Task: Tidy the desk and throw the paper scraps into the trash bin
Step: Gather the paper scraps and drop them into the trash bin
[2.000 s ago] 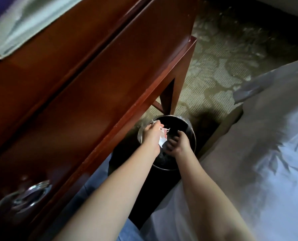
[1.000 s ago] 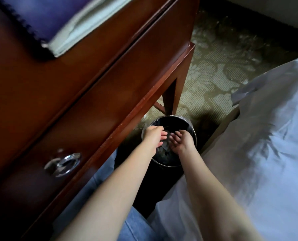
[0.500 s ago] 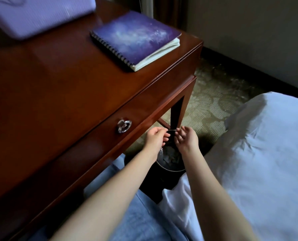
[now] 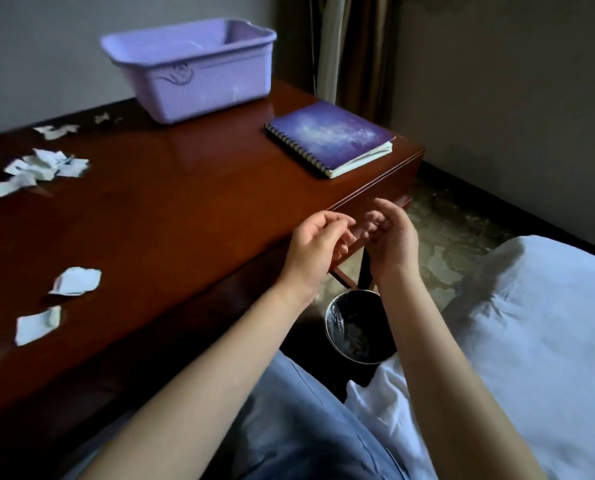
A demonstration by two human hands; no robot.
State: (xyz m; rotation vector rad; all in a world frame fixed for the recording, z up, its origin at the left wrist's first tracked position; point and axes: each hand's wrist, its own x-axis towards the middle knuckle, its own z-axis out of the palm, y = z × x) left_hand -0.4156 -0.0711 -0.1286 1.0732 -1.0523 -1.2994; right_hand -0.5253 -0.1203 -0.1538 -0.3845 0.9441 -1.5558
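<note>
My left hand (image 4: 311,249) and my right hand (image 4: 389,242) hover side by side in the air at the front right edge of the dark wooden desk (image 4: 185,202), fingers loosely curled and holding nothing. Below them on the floor stands the round black trash bin (image 4: 334,318) with a clear liner and pale scraps inside. Several white paper scraps lie on the left part of the desk: a cluster (image 4: 43,166) toward the back and larger pieces (image 4: 76,280) near the front edge.
A lilac plastic basket (image 4: 192,67) stands at the back of the desk. A purple spiral notebook (image 4: 330,136) lies at the desk's right corner. A bed with white sheets (image 4: 531,323) fills the right side; patterned carpet (image 4: 455,237) lies beyond the bin.
Both hands have risen from inside the trash bin to desk-edge height, having dropped the scraps there. My view has tilted up, bringing the desk top, basket and remaining scraps into sight.
</note>
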